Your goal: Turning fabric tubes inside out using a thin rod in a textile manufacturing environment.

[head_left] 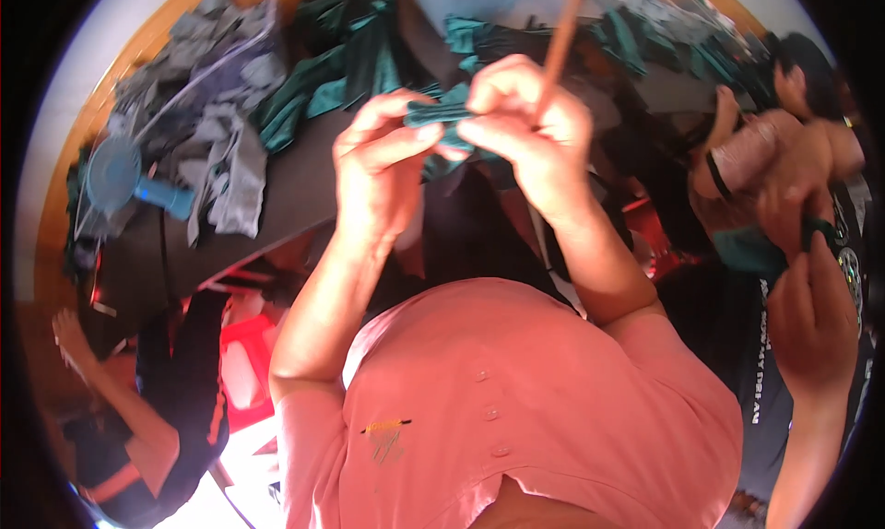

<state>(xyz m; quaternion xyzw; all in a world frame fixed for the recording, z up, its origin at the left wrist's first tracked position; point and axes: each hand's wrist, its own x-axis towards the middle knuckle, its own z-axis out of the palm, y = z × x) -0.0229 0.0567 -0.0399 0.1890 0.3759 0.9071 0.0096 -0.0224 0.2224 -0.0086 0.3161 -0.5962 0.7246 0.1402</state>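
Note:
Both hands are raised in front of me over the table's near edge. Between them is a small folded piece of green velvety fabric (438,114). My left hand (380,156) pinches its left end between thumb and fingers. My right hand (535,128) pinches the right end with thumb and forefinger. A thin reddish-brown stick (560,45) also rests in my right hand, slanting up and away past the fingers; its lower end is hidden. More green fabric hangs just below my fingertips.
Green velvet pieces (355,54) lie heaped across the dark table (217,252). At the left are grey cloth pieces (230,179) and a blue handheld fan (115,174). A red stool (244,372) stands below. Other people sit at both sides; one at right holds green fabric (749,251).

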